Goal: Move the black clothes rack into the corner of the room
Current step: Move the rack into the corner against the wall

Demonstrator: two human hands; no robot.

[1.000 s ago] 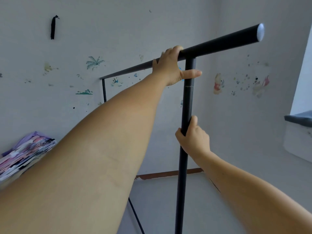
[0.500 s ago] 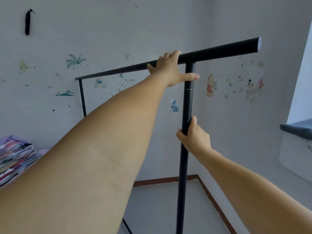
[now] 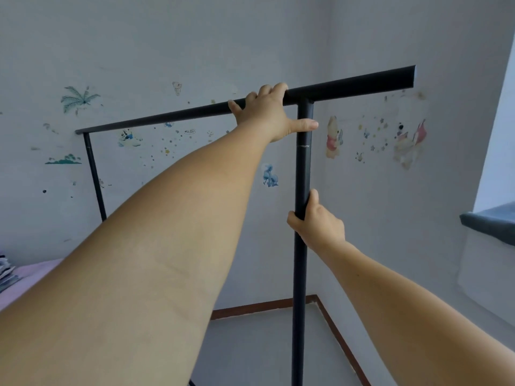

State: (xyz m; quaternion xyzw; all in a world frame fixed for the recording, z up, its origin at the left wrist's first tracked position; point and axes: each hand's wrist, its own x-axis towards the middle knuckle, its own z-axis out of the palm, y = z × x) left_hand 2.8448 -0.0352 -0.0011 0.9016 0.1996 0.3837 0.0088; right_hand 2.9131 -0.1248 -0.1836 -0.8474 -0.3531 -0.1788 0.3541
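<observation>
Both hands clamp the black clothes rack [image 3: 302, 168], left hand [image 3: 267, 112] on its crossbar, right hand [image 3: 317, 221] on its post, now swung nearer the corner [image 3: 316, 298] (skirting newly visible).

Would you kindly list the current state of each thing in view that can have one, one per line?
Black clothes rack: upright, bare of clothes, held by both hands, near the room's corner.
Left hand: closed over the top bar beside the near upright.
Right hand: wrapped around the near upright, lower down.
Wall stickers: stuck on both walls, some faded.
Folded cloth pile: lying at the left edge, mostly out of frame.
</observation>
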